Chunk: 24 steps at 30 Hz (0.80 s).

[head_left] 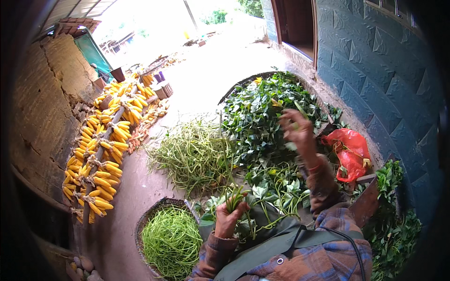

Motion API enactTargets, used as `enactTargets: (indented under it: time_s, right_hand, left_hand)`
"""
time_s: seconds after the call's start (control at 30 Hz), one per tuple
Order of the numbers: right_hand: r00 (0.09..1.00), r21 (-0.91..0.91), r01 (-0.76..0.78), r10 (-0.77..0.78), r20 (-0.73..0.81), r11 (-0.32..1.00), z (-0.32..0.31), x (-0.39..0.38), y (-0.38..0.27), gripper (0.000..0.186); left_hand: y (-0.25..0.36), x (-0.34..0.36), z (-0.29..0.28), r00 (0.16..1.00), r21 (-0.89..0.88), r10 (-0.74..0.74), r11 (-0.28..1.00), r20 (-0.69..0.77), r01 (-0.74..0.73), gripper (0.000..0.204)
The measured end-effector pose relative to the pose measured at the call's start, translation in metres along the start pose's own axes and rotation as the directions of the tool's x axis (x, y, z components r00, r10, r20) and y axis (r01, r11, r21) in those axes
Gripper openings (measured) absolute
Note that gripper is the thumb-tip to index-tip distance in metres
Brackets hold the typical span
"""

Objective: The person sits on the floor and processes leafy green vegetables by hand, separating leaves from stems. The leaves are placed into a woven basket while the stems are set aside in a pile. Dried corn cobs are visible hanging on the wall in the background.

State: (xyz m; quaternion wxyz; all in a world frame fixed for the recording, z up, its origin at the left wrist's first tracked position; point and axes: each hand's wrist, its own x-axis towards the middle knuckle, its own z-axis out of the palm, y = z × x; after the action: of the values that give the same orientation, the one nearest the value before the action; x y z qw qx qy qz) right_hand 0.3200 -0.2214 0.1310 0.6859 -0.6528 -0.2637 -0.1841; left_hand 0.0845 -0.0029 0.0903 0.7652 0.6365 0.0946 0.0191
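while the left hand (228,216) grips a bunch of green stems (236,195) over the lap, the right hand (296,129) pinches a leaf above the big leafy pile (262,112); stripped stems fill the basket (171,241) and ground heap (194,154), but much greenery looks unsorted.

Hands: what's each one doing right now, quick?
Left hand: closed around a bunch of green stems.
Right hand: raised over the leaf pile, blurred; grip cannot be told.
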Motion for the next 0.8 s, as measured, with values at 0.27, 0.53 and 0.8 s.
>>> enactTargets:
  time_s: [0.27, 0.53, 0.8]
  right_hand:
    - [0.836, 0.284, -0.420, 0.246, 0.491, 0.862, 0.082, -0.023, 0.030, 0.013]
    - [0.946, 0.410, -0.147, 0.250, -0.208, 0.900, 0.004, -0.016, -0.006, 0.011]
    - [0.897, -0.626, -0.370, 0.439, -0.049, 0.686, -0.097, -0.091, 0.081, 0.022]
  left_hand:
    - [-0.005, -0.011, -0.002, 0.996, 0.015, -0.022, 1.000, 0.086, 0.020, 0.020]
    - [-0.022, 0.000, -0.024, 0.978, -0.138, -0.201, 0.972, -0.050, 0.192, 0.021]
    - [-0.023, 0.017, -0.061, 0.937, -0.375, -0.331, 0.888, -0.114, 0.268, 0.020]
